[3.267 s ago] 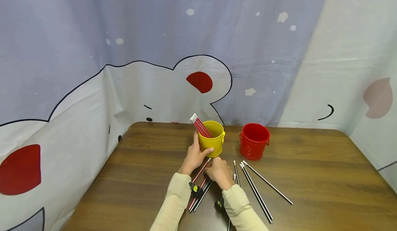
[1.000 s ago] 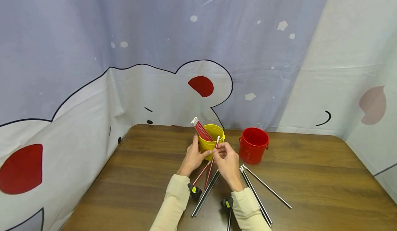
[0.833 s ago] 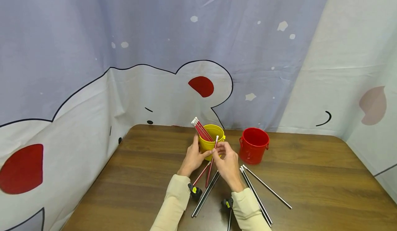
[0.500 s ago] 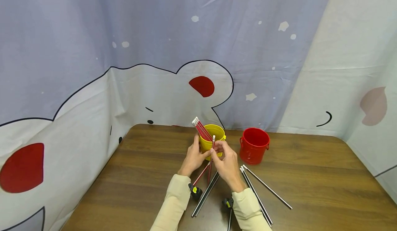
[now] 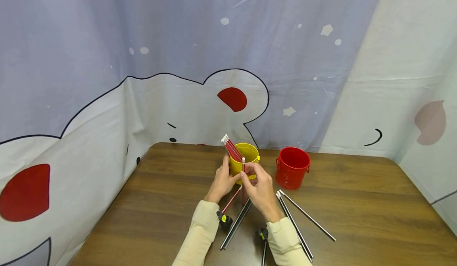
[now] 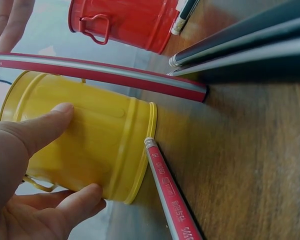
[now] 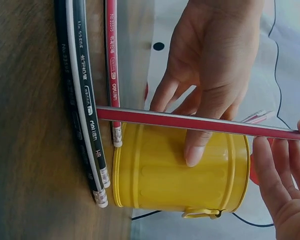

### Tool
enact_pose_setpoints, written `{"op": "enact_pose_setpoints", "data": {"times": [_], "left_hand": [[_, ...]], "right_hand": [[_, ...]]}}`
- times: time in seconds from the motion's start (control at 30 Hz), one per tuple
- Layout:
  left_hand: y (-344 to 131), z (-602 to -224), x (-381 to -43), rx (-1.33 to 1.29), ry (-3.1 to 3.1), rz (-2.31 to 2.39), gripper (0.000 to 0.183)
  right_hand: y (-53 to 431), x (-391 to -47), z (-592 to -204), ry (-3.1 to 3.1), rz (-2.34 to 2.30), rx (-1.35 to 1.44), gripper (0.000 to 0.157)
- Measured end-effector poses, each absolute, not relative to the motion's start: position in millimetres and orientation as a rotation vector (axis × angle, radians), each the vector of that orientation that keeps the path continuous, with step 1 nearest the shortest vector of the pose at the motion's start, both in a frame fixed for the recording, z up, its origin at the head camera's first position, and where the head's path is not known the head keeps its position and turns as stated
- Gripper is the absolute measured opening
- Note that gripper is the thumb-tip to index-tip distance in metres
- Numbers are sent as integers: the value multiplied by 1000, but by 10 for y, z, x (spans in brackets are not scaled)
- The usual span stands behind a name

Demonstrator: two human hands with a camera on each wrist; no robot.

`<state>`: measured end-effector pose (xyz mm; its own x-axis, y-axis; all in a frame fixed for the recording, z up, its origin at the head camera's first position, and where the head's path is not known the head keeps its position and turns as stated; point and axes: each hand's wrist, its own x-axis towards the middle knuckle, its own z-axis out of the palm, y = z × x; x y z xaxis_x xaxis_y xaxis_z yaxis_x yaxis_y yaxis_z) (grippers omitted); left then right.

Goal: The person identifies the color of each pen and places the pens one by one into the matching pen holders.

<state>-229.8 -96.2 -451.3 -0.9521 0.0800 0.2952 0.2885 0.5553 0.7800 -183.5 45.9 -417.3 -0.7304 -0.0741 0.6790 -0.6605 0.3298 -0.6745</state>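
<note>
My left hand [image 5: 220,182] grips the yellow bucket [image 6: 85,130] from its left side, thumb across the front. Several red pencils [image 5: 233,150] lean inside it, white eraser ends up. In front of the bucket, my right hand [image 5: 262,188] pinches another red pencil [image 7: 190,123] near its eraser end. That pencil stands almost upright; whether its lower tip touches the table cannot be told. A loose red pencil [image 6: 172,200] lies with its eraser by the bucket's base. Beside it lie black pencils [image 7: 87,100] with silver stripes.
Right of the yellow bucket stands a red bucket [image 5: 290,175] with side handles. More dark pencils [image 5: 294,226] lie on the wooden table [image 5: 375,202] to the right, and one is partly under the right wrist. A patterned cloth [image 5: 171,107] hangs behind the table.
The right hand has lifted a red pencil from the table. Over the last second that pencil has swung from slanted to nearly upright, its eraser end shifting left. The left hand stays on the bucket.
</note>
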Motion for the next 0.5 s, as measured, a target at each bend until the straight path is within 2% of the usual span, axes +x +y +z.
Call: {"op": "enact_pose_setpoints", "data": {"times": [0.5], "left_hand": [[-973, -4522, -2313, -281, -2591, -1325, 88]], "right_hand": [[417, -1794, -4189, -2045, 1412, 654, 26]]}}
